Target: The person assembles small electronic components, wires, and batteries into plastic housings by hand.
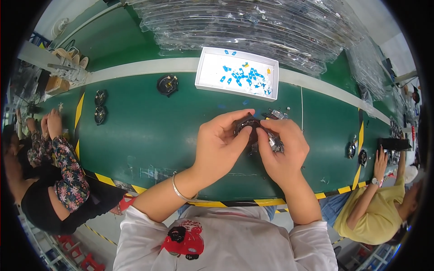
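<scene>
Between my two hands, above the green table, is a round black housing (249, 123) that looks like a watch case. My left hand (220, 142) grips its left side, thumb on the near face and fingers behind. My right hand (287, 147) pinches at its right edge; whether a small part sits between those fingertips is hidden. A pile of small black and silver parts (275, 143) lies on the table just behind and under my right hand. Beyond my hands stands a white box (204, 86) with many small blue pieces and a few yellow ones scattered inside.
One similar round black housing (167, 85) lies left of the box; two more (100, 115) are farther left. Two round parts (362, 157) lie at the right by the yellow-black tape. Stacked clear plastic trays (253, 27) fill the back. Co-workers' arms (68, 158) reach in from both sides.
</scene>
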The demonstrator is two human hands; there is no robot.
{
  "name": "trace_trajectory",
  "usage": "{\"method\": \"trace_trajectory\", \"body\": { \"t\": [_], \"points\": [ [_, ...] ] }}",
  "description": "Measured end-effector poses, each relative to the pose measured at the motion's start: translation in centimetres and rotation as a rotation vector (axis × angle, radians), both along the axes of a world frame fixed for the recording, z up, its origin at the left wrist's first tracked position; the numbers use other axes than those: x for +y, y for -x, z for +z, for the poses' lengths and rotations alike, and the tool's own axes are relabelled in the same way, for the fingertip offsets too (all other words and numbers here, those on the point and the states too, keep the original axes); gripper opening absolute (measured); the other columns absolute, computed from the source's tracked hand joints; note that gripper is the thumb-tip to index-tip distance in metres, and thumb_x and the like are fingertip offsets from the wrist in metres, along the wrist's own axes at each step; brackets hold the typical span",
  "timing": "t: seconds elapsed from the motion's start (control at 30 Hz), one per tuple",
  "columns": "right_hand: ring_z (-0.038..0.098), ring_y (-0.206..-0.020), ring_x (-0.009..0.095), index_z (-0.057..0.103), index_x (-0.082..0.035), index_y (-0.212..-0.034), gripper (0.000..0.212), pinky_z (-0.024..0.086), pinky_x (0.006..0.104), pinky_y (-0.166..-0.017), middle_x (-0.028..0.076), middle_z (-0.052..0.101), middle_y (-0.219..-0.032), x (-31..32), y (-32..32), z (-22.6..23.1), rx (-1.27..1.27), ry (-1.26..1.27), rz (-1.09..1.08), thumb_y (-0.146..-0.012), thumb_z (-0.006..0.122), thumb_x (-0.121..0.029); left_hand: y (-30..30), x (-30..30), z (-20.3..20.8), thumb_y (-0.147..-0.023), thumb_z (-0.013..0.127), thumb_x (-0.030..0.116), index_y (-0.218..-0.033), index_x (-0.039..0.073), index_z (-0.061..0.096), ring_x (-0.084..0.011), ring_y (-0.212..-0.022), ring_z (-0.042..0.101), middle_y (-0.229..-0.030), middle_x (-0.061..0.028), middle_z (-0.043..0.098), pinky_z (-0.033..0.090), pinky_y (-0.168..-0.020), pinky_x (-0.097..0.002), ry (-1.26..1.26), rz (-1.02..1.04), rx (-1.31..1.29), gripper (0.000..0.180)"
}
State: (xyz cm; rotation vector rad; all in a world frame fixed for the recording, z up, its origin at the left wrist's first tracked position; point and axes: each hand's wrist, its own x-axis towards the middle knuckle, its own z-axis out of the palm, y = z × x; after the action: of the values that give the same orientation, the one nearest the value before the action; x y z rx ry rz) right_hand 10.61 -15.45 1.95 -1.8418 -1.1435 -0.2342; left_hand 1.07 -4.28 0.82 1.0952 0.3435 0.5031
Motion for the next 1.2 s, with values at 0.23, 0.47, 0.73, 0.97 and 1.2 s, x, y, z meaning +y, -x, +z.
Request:
{"method": "trace_trajectory", "body": {
  "t": [0.23,0.47,0.73,0.97,1.2],
  "points": [
    [0.060,-0.064,0.016,0.059,-0.001,-0.079,0.014,0.049,0.0245,-0.057,0.007,0.058,-0.074,0.2,0.0,0.0,0.106,0.038,-0.019,-0.068,0.066,0.006,-0.1,-0.7,-0.6,-0.088,0.053,-0.009,-0.118,-0.006,0.056,-0.0165,-0.095,0.061,-0.112,-0.0120,0.061,0.054,-0.081,-0.0288,-0.123,0.000,0.044,0.030],
    [0.056,-0.060,0.023,0.056,-0.003,-0.077,0.018,0.045,0.0314,-0.054,0.007,0.056,-0.070,0.1,-0.3,0.0,0.170,0.023,0.042,-0.065,0.067,0.005,0.0,-0.8,-0.8,-0.088,0.053,-0.008,-0.116,-0.006,0.056,-0.0153,-0.095,0.061,-0.111,-0.0123,0.061,0.054,-0.080,-0.0279,-0.070,-0.022,0.002,0.029],
    [0.057,-0.066,0.025,0.057,-0.003,-0.075,0.020,0.047,0.0319,-0.061,0.008,0.057,-0.072,0.5,-0.2,-0.1,-0.123,-0.009,0.024,-0.061,0.066,0.007,0.0,-0.8,-0.8,-0.087,0.053,-0.010,-0.116,-0.006,0.057,-0.0141,-0.094,0.060,-0.111,-0.0120,0.062,0.051,-0.082,-0.0264,-0.067,-0.004,0.002,0.029],
    [0.057,-0.065,0.025,0.057,-0.003,-0.074,0.019,0.047,0.0323,-0.060,0.008,0.058,-0.072,0.4,0.1,0.3,-0.139,0.021,-0.008,-0.061,0.066,0.007,-0.1,-1.1,-0.9,-0.086,0.053,-0.010,-0.116,-0.006,0.057,-0.0139,-0.095,0.060,-0.111,-0.0116,0.062,0.050,-0.084,-0.0265,-0.108,0.030,-0.035,0.030],
    [0.058,-0.066,0.025,0.056,-0.003,-0.075,0.019,0.048,0.0317,-0.060,0.008,0.057,-0.072,0.4,0.2,0.4,-0.080,0.007,0.027,-0.062,0.066,0.007,-0.1,-1.1,-0.7,-0.087,0.052,-0.010,-0.115,-0.006,0.058,-0.0131,-0.094,0.060,-0.110,-0.0111,0.062,0.049,-0.083,-0.0255,-0.075,0.028,-0.027,0.029]
  ]
}}
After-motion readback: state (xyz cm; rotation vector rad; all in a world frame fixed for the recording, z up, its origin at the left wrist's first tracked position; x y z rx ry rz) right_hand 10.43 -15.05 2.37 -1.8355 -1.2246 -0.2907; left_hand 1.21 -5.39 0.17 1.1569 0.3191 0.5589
